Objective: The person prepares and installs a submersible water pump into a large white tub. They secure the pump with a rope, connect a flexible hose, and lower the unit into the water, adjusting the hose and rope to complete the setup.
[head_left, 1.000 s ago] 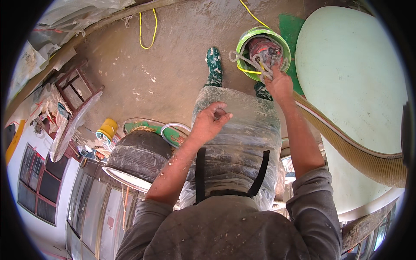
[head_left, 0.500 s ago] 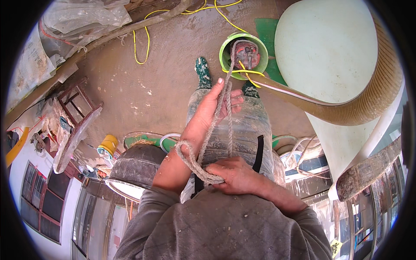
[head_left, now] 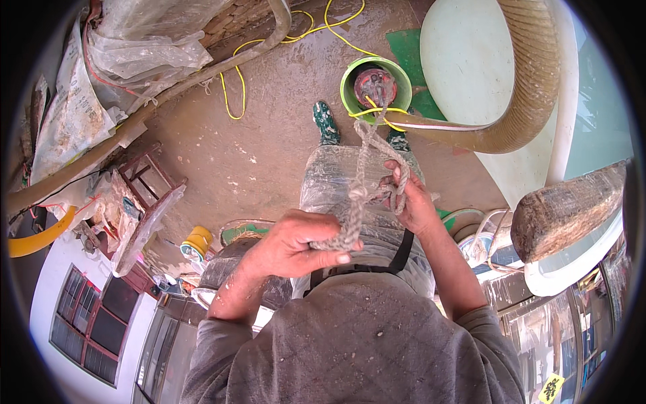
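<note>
While bucket (head_left: 348,93) holds machine (head_left: 372,82), hands (head_left: 299,244) gripping rope (head_left: 358,193)

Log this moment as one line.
left hand: holding grey rope | right hand: holding grey rope | green bucket: red machine inside

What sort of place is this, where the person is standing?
Probably a work yard beside a building: the ground looks muddy, a thick ribbed hose curves near a green bucket, and a white wall with a window shows at lower left.
</note>
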The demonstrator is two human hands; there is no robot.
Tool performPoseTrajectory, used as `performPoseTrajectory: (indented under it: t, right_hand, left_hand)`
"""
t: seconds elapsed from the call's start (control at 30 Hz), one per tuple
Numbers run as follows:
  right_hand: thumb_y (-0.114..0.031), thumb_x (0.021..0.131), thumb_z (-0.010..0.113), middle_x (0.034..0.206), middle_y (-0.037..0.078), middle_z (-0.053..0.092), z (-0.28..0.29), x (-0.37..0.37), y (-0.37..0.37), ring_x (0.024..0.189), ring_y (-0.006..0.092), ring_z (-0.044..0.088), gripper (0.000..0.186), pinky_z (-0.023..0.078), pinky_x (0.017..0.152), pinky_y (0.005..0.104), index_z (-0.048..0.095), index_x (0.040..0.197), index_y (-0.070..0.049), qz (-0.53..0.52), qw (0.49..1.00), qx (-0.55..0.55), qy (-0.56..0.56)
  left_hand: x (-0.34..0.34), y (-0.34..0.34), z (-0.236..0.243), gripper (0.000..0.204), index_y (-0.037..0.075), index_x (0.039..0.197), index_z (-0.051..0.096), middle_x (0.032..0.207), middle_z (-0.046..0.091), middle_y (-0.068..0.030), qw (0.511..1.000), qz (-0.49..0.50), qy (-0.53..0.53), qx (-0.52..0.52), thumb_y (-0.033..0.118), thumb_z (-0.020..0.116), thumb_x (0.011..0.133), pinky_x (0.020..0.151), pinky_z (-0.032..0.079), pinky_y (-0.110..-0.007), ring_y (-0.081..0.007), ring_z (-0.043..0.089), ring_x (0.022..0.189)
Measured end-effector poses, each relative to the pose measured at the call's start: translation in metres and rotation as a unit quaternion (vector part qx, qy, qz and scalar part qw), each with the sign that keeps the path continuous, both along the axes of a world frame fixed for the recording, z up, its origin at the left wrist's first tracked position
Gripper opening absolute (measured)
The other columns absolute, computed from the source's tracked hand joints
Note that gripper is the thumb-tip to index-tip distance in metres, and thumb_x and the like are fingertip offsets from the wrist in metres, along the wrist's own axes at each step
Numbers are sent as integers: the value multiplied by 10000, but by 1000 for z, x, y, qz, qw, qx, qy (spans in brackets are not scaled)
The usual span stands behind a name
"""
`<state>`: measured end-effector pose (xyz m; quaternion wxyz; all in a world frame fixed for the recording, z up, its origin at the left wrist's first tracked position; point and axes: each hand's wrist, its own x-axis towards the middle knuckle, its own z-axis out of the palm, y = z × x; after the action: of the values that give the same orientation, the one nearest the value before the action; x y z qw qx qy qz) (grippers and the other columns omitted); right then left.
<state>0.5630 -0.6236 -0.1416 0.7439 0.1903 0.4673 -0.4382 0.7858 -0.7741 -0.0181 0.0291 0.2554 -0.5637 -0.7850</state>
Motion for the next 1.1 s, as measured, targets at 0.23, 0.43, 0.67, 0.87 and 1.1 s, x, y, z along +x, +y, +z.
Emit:
performPoseTrajectory:
  t: [0.23,0.43,0.67,0.87,1.1]
  right_hand:
    - [-412,965,586,1071,160,650,-6,2,-49,823,226,640,515,531,853,457,523,1344,-68,-61,994,-12,-91]
    - [-161,957,626,862,39,618,30,0,-58,797,138,604,328,512,756,324,569,1259,-47,122,973,-171,96]
    - [-46,972,510,787,-6,567,58,-39,0,714,86,548,252,489,683,275,609,1202,-72,184,969,-85,140]
    - [-10,864,514,708,-3,550,49,-31,27,628,51,487,377,436,601,244,647,1204,-108,380,867,-123,298]
    - [-31,853,553,868,110,694,42,-23,19,765,159,655,332,525,713,306,678,1158,-70,428,827,-150,333]
  left_hand:
    - [-9,27,20,202,34,984,630,791,571,-100,990,-139,6,-4,172,728,875,602,466,-412,-318,615,728]
    - [9,28,4,320,46,1094,670,921,644,-98,985,-111,-125,-31,144,792,814,734,510,-367,-267,649,857]
    - [9,19,-62,480,28,1161,646,1032,673,-69,975,20,-207,-73,203,851,764,904,493,-338,-186,629,1002]
    - [-28,29,-145,454,22,1207,615,1063,669,-97,953,75,-293,-5,274,771,863,906,494,-325,-186,625,996]
    - [-101,49,-183,554,7,1237,583,1003,662,-61,910,198,-210,299,457,661,925,776,520,-315,-151,617,886]
